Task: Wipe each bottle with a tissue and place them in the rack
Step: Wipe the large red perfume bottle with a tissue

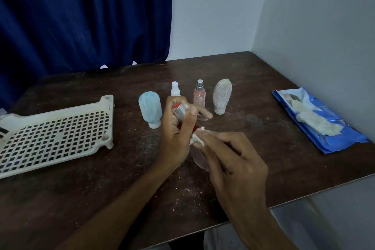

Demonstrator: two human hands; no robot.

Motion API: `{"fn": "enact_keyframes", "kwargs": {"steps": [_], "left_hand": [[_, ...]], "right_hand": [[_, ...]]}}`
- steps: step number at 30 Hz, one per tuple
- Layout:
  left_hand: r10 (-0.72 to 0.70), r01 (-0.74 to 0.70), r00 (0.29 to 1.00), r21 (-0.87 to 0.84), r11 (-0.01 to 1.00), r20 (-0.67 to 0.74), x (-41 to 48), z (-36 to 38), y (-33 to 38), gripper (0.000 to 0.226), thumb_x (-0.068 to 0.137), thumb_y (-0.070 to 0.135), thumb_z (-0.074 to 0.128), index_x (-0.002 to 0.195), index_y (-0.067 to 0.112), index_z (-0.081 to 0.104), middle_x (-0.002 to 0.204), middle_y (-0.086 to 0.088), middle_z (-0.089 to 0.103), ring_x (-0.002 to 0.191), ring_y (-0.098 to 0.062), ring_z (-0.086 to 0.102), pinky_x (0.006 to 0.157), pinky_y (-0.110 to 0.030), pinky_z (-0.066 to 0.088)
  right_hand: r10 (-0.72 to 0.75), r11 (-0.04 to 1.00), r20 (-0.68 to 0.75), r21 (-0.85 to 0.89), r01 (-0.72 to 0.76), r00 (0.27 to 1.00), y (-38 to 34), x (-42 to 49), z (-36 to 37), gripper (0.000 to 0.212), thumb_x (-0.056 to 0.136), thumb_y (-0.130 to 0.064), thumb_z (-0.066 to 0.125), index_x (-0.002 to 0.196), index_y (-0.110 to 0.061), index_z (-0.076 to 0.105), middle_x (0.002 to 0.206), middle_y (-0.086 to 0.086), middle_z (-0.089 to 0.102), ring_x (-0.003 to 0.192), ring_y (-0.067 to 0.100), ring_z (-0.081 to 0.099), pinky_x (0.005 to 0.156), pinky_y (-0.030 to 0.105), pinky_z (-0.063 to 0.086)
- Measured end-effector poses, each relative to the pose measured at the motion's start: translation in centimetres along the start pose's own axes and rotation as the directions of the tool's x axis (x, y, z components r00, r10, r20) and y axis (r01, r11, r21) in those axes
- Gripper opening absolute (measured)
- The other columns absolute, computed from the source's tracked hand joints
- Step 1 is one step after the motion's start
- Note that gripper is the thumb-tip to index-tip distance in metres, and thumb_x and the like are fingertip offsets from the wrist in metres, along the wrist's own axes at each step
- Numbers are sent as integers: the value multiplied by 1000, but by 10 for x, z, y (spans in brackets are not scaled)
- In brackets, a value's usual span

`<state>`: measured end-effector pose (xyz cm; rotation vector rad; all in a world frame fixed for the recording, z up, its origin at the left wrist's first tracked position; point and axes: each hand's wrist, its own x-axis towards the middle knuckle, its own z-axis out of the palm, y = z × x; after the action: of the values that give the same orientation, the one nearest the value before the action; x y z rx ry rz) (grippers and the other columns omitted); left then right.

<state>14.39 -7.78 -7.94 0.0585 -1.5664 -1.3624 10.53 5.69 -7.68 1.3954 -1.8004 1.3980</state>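
Note:
My left hand (178, 134) grips a red bottle with a silver cap (179, 110), tilted, above the middle of the dark table (81, 195). My right hand (233, 160) pinches a small folded white tissue (197, 138) against the bottle's lower part. Behind my hands stand a dusty blue bottle (150, 107) upside down on its cap, a white spray bottle (175, 88), a pink spray bottle (199, 95) and a beige bottle (222, 95) on its cap. The cream perforated rack (54, 136) lies at the left, with nothing in it.
A blue wipes packet (316, 119) with white tissue sticking out lies at the right, near the wall. A dark blue curtain (81, 16) hangs behind the table. White crumbs and dust speckle the tabletop. The table's front edge runs diagonally at the lower right.

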Motion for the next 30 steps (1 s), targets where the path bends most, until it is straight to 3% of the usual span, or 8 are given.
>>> {"fn": "enact_keyframes", "kwargs": {"steps": [3, 9, 13, 21, 27, 30], "left_hand": [[-10, 10, 1000, -4, 1000, -5, 1, -1, -3, 2, 101, 16, 46, 100, 15, 47, 85, -8, 72, 83, -29, 70, 81, -44, 56], [-36, 36, 999, -35, 999, -17, 2, -4, -7, 8, 100, 16, 45, 100, 8, 44, 85, -10, 71, 84, -28, 69, 85, -45, 53], [-153, 140, 986, -161, 977, -71, 3, -2, -11, 7, 99, 12, 45, 98, 7, 49, 91, -17, 67, 89, -29, 64, 84, -40, 50], [-407, 361, 914, -461, 811, -1, -7, 16, -7, 22, 98, 23, 45, 93, 3, 53, 98, -18, 66, 94, -28, 65, 91, -39, 53], [-554, 487, 832, -520, 702, 30, -5, 11, -6, 52, 98, 47, 36, 89, 9, 71, 106, -20, 69, 104, -30, 65, 101, -42, 50], [-585, 509, 808, -580, 636, 68, -4, 10, -7, 58, 99, 52, 34, 86, 10, 73, 104, -16, 70, 98, -26, 65, 98, -40, 49]], "right_hand": [[-4, 1000, -1, -1, 4, 1000, 4, -15, -3, 21, 97, -19, 62, 107, -8, 77, 98, 2, 70, 90, 12, 65, 82, 16, 49], [-13, 999, -29, 53, 15, 999, 11, -45, -5, 22, 82, -6, 78, 104, -7, 77, 101, 3, 72, 92, 17, 68, 78, 27, 55], [-15, 999, 8, 41, 14, 1000, 10, -43, -4, 21, 85, -9, 76, 106, -10, 78, 106, 1, 72, 96, 16, 67, 79, 28, 55], [7, 1000, 65, -12, -6, 998, 17, -42, 3, 21, 86, -13, 75, 107, -12, 78, 106, -1, 71, 97, 15, 66, 81, 26, 54], [25, 1000, 108, -18, -24, 994, 7, -25, 3, 23, 88, -13, 72, 111, -14, 76, 108, -4, 70, 97, 12, 63, 84, 21, 51], [25, 1000, 135, -9, -24, 991, 5, -8, 6, 21, 88, -15, 72, 109, -14, 75, 104, -5, 70, 95, 10, 63, 87, 17, 48]]}}
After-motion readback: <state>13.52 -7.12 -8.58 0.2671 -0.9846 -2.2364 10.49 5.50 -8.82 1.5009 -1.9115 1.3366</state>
